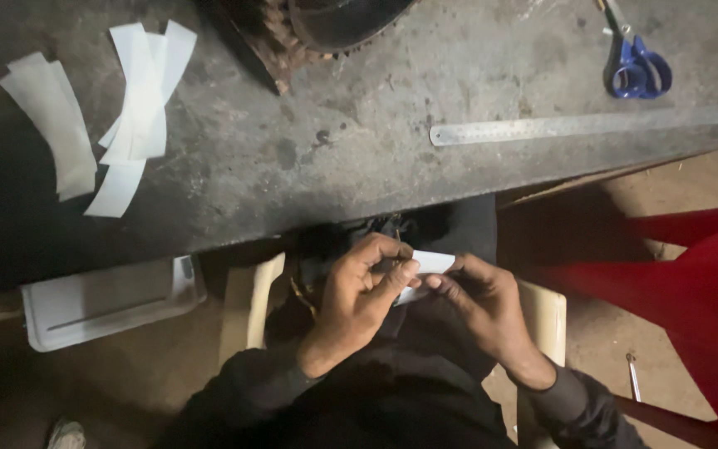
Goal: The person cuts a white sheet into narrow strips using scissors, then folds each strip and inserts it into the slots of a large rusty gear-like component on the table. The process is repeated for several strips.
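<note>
Fingers [388,264] of both hands pinch white strip [430,263].

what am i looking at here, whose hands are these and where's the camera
There is one picture, taken by a camera worn on a person's head, looking down at their own two bare hands above their lap. The left hand and right hand together pinch a small white paper strip. In front is a dark, worn workbench. On it lie more white paper strips, a metal ruler and blue-handled scissors. A red plastic chair stands to the right, and a pale tray sits below the bench.
</note>
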